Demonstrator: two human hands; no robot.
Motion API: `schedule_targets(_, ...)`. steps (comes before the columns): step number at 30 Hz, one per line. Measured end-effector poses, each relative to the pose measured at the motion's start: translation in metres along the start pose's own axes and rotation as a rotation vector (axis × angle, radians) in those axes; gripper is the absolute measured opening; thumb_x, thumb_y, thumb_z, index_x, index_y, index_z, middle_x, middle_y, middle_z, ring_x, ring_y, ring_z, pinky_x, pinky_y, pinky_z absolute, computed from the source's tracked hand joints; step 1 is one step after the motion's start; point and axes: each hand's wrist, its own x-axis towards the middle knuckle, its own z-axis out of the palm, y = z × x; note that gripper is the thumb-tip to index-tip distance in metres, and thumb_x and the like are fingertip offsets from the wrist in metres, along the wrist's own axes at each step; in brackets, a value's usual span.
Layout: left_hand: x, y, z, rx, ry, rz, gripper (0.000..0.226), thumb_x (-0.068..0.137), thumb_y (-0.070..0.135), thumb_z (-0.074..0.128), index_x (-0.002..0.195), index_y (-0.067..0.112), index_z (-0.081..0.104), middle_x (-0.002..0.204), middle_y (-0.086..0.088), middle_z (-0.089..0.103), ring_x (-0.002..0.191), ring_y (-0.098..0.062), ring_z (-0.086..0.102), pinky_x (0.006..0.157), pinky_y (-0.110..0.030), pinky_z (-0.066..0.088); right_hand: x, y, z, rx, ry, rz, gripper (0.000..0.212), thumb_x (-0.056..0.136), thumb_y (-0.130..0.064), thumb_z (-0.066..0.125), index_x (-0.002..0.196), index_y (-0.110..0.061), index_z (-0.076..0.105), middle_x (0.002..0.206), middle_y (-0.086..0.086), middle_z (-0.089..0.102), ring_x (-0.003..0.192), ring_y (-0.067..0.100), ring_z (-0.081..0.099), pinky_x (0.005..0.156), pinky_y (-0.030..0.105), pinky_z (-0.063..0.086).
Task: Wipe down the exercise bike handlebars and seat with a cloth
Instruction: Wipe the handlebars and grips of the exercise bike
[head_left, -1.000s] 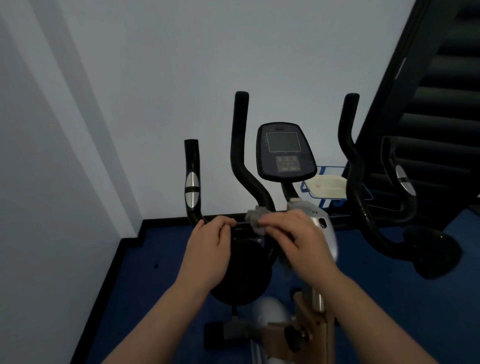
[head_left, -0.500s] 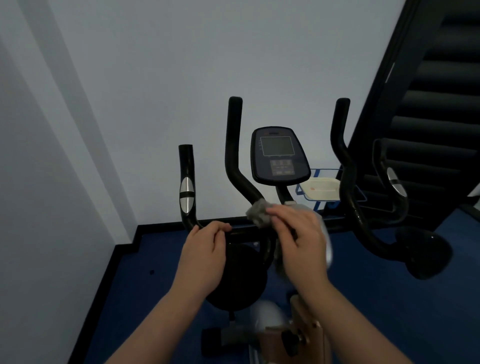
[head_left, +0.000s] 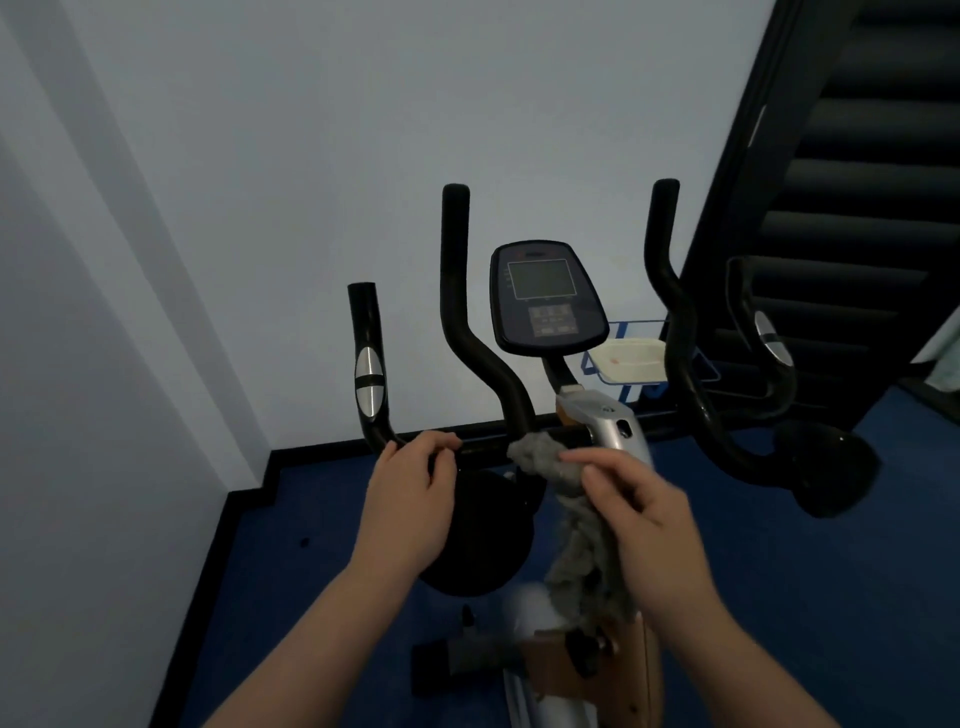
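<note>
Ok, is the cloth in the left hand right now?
No, the right hand holds the grey cloth, while the left hand grips the bare handlebar.

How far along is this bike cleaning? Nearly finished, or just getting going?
Seemingly early. Nothing looks visibly finished. In hand: the right hand holds a grey cloth against the crossbar, which the left hand grips. Left: the upright handlebars, and the seat, which isn't in view.

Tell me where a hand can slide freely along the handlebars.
Free: crossbar between left hand and cloth; both tall uprights, left and right, above their bends. Crowded: the centre, where right hand, cloth, console stem and silver housing meet.
</note>
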Motion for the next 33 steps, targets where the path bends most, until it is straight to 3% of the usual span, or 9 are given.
schedule_targets(6, -0.029, 0.006, -0.039, -0.465, -0.053, 0.207, 0.022, 0.098, 0.035, 0.052, 0.112, 0.031, 0.067, 0.111, 0.018, 0.068, 0.108, 0.001, 0.060, 0.085, -0.011, 0.047, -0.030, -0.045, 0.041, 0.109, -0.141, 0.051, 0.014, 0.092, -0.019, 0.060, 0.092, -0.028, 0.071, 0.088, 0.000, 0.074, 0.083, 0.015, 0.070, 0.070, 0.022, 0.055)
schedule_targets(10, -0.052, -0.004, -0.091, -0.528, -0.393, 0.236, 0.033, 0.087, 0.051, 0.055, 0.105, 0.029, 0.071, 0.104, 0.003, 0.071, 0.098, -0.009, 0.066, 0.078, -0.018, 0.051, -0.052, -0.054, 0.088, 0.397, -0.165, 0.223, 0.014, 0.078, -0.031, 0.066, 0.084, -0.018, 0.067, 0.080, 0.011, 0.068, 0.071, 0.020, 0.064, 0.065, 0.032, 0.051)
schedule_targets(12, -0.064, -0.016, -0.118, -0.514, -0.385, 0.199, 0.023, 0.088, 0.048, 0.062, 0.088, 0.027, 0.071, 0.084, 0.004, 0.070, 0.077, -0.009, 0.064, 0.067, -0.019, 0.050, -0.063, -0.056, 0.114, 0.474, -0.161, 0.282, 0.013, 0.077, -0.032, 0.065, 0.081, -0.020, 0.067, 0.078, 0.010, 0.066, 0.069, 0.016, 0.061, 0.062, 0.028, 0.049)
schedule_targets(14, -0.073, -0.032, -0.143, -0.465, -0.283, 0.172, 0.023, 0.086, 0.045, 0.065, 0.073, 0.026, 0.066, 0.066, 0.007, 0.062, 0.062, -0.004, 0.056, 0.056, -0.016, 0.043, -0.077, -0.056, 0.140, 0.400, -0.189, 0.272, 0.012, 0.083, -0.031, 0.062, 0.081, -0.019, 0.063, 0.073, 0.003, 0.064, 0.066, 0.009, 0.059, 0.059, 0.021, 0.048)
schedule_targets(17, -0.087, -0.061, -0.173, -0.429, -0.198, 0.152, 0.023, 0.083, 0.039, 0.059, 0.069, 0.021, 0.062, 0.065, 0.001, 0.060, 0.063, -0.007, 0.055, 0.058, -0.019, 0.044, -0.098, -0.048, 0.177, 0.142, -0.230, 0.223, 0.011, 0.096, -0.024, 0.055, 0.087, -0.018, 0.057, 0.072, -0.008, 0.061, 0.068, 0.005, 0.057, 0.063, 0.017, 0.046)
schedule_targets(21, -0.109, -0.094, -0.200, -0.391, -0.162, 0.086, 0.025, 0.093, 0.031, 0.058, 0.069, 0.023, 0.058, 0.063, 0.004, 0.059, 0.060, -0.005, 0.055, 0.056, -0.018, 0.044, -0.132, -0.038, 0.215, -0.103, -0.118, 0.121, 0.009, 0.094, -0.028, 0.060, 0.094, -0.037, 0.058, 0.096, -0.017, 0.062, 0.091, 0.002, 0.061, 0.077, 0.019, 0.049)
schedule_targets(25, -0.112, -0.115, -0.222, -0.321, -0.215, 0.138, 0.023, 0.094, 0.028, 0.059, 0.072, 0.024, 0.057, 0.065, 0.001, 0.059, 0.060, -0.005, 0.054, 0.058, -0.019, 0.044, -0.164, -0.031, 0.247, -0.078, -0.216, 0.115, 0.025, 0.081, -0.046, 0.069, 0.103, -0.040, 0.058, 0.108, -0.016, 0.065, 0.106, 0.004, 0.060, 0.092, 0.034, 0.048)
schedule_targets(30, -0.111, -0.126, -0.251, -0.166, -0.337, 0.309, 0.022, 0.094, 0.030, 0.061, 0.073, 0.023, 0.057, 0.067, 0.008, 0.059, 0.061, -0.002, 0.054, 0.059, -0.018, 0.042, -0.181, -0.021, 0.281, -0.090, -0.273, 0.195, 0.028, 0.085, -0.030, 0.072, 0.110, -0.030, 0.061, 0.111, -0.012, 0.066, 0.106, 0.008, 0.061, 0.096, 0.043, 0.048)
schedule_targets(33, -0.110, -0.133, -0.266, -0.116, -0.402, 0.330, 0.020, 0.087, 0.044, 0.059, 0.075, 0.027, 0.059, 0.069, 0.011, 0.062, 0.063, -0.001, 0.056, 0.059, -0.016, 0.042, -0.183, -0.017, 0.287, -0.169, -0.244, 0.191, 0.016, 0.085, -0.024, 0.073, 0.099, -0.022, 0.065, 0.098, -0.002, 0.068, 0.097, 0.017, 0.064, 0.090, 0.048, 0.050)
